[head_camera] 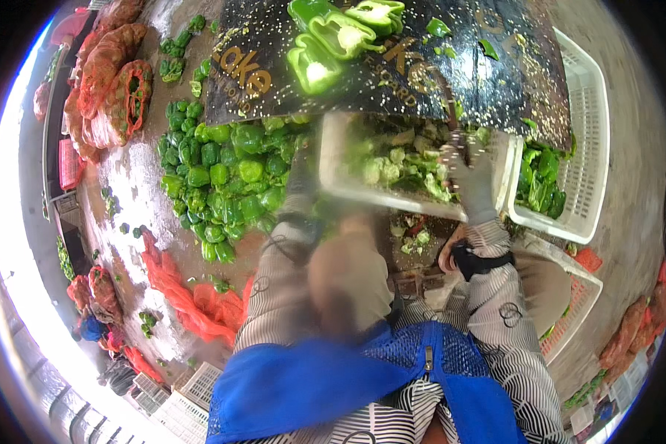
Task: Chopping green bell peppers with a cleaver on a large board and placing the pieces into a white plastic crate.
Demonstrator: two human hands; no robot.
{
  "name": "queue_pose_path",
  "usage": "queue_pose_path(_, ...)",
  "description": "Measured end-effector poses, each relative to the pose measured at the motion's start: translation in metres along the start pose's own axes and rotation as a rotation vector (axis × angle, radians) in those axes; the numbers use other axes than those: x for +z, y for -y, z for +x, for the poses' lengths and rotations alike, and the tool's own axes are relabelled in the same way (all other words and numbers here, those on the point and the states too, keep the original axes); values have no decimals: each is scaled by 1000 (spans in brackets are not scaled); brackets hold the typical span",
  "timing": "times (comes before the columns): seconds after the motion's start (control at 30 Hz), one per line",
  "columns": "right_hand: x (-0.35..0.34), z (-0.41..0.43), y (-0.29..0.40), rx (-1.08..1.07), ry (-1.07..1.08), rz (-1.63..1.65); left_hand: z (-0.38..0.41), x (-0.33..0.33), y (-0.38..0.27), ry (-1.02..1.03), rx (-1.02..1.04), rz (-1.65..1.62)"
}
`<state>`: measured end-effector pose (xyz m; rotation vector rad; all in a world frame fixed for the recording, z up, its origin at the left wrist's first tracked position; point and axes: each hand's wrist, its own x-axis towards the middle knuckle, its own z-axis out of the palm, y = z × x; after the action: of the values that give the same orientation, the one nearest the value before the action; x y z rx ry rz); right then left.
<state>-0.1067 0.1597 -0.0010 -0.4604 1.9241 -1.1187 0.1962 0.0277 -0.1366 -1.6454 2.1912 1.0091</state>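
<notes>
My left hand point(304, 166), blurred in a dark grey glove, reaches to the right edge of a pile of green bell peppers point(219, 175); its fingers cannot be made out. My right hand point(474, 180), in a grey glove, grips a long, thin, dark tool point(450, 105), perhaps a knife, flecked with seeds and rising over the board's near edge. On the black printed board point(277, 105) lie cut green bell peppers point(338, 39), with pale cores showing, and many loose seeds. Below the board's edge, a white plastic crate point(399, 202) holds pepper cores and scraps point(391, 166).
A white crate point(591, 166) at the right contains cut green peppers point(541, 177). Another crate point(583, 316) stands nearer, beside my right leg. Red netting point(200, 302) lies on the floor at the left; filled mesh sacks point(108, 83) are stacked farther back.
</notes>
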Motion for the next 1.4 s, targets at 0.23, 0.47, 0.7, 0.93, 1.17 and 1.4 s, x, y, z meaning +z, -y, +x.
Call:
queue_pose_path(0.23,-53,71,41,-337,-322,-755,82,21,15,-105,-231,-253)
queue_pose_path(0.47,-52,127,56,-504,-418,-1236,124,62,76,-84,-137,-641)
queue_pose_path(0.7,24,60,46,-686,-330,-891,88,29,59,-93,-211,-166)
queue_pose_path(0.93,61,-1,29,-777,-24,-658,42,18,90,-112,-102,-489)
queue_pose_path(1.17,94,-71,59,-247,487,119,-114,-127,-40,-302,446,-1141)
queue_pose_path(1.4,30,-130,103,-469,587,472,-196,-155,-190,-303,1034,-1141)
